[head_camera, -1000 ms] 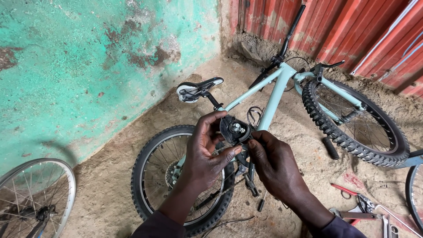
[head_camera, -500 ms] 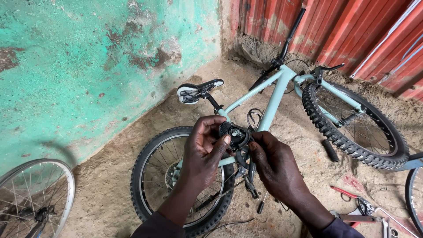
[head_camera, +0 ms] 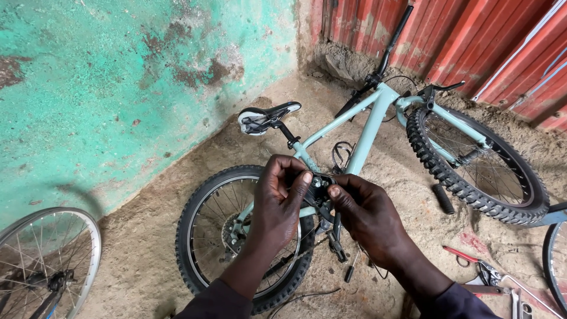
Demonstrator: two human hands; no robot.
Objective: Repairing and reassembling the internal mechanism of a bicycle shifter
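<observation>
Hands: one small black part (head_camera: 319, 192) is pinched by left hand (head_camera: 282, 204) and right hand (head_camera: 367, 215) fingertips. One pale green bicycle (head_camera: 372, 127) is laid below.

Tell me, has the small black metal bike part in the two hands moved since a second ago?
Yes. The small black metal bike part has dropped slightly, sitting lower against the pale green bicycle frame lying on the ground.
</observation>
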